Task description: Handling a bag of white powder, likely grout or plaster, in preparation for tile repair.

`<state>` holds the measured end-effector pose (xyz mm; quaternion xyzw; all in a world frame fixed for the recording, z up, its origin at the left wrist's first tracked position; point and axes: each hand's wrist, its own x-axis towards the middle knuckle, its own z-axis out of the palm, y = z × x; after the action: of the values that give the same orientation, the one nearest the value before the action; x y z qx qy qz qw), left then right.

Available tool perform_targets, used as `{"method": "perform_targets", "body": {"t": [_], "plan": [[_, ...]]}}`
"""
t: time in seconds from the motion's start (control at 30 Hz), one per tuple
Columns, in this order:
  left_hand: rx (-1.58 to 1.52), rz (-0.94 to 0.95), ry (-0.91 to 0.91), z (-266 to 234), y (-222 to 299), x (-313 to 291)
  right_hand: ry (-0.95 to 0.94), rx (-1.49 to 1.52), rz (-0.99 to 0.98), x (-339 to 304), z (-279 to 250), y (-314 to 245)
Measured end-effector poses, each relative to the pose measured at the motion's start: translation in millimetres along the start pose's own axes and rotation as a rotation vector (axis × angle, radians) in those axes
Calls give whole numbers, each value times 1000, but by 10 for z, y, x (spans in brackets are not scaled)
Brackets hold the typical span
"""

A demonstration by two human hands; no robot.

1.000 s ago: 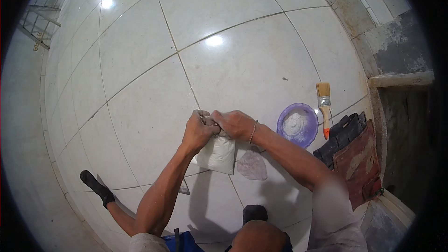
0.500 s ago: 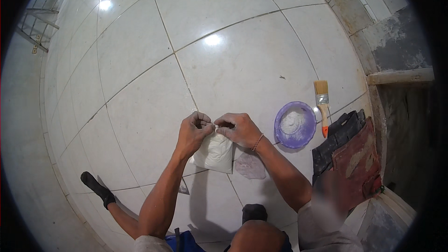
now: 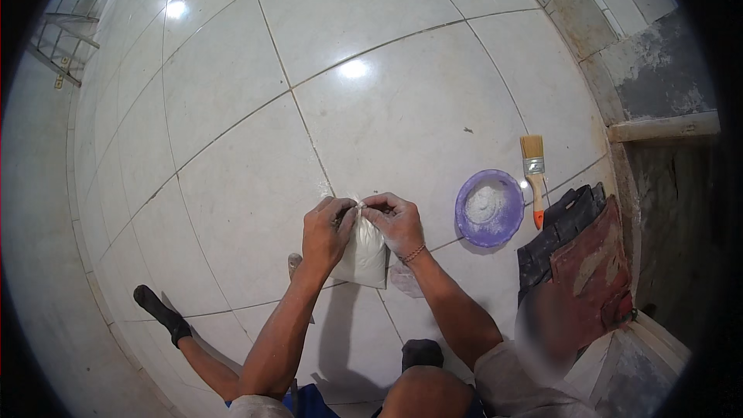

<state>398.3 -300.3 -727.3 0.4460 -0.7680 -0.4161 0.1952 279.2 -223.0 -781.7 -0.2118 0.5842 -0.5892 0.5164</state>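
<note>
A clear plastic bag of white powder (image 3: 362, 262) stands on the tiled floor, its neck gathered and twisted at the top. My left hand (image 3: 326, 226) pinches the neck from one side. On the other side, the fingertips of my right hand (image 3: 395, 224) are closed on the same bunched plastic. Both hands are dusty, and a braided cord circles the right wrist. Beside the bag lies a flat pinkish piece (image 3: 405, 280), partly covered by my right forearm. A handle-like end (image 3: 294, 263) shows by my left forearm, which hides the rest of it.
To the right sits a purple bowl (image 3: 501, 240) with white powder (image 3: 485, 203) in it. A paintbrush (image 3: 534, 178) lies just beyond. Dark and reddish worn material (image 3: 584, 267) is heaped by the right wall. A metal ladder-like frame (image 3: 70, 23) is at the far left.
Both hands have drawn slightly nearer to me and closer together around the bag's neck, which looks more tightly gathered. The handle-like end has come into sight by my left forearm.
</note>
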Motion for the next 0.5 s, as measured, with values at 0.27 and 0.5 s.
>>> {"method": "perform_targets", "body": {"t": [0.27,0.5], "plan": [[85,22,-142,-26,-51,81,18,24,-23,8,-34,38],[-99,-69,-125,27,-78,70,-16,-41,-82,32,-99,40]]}}
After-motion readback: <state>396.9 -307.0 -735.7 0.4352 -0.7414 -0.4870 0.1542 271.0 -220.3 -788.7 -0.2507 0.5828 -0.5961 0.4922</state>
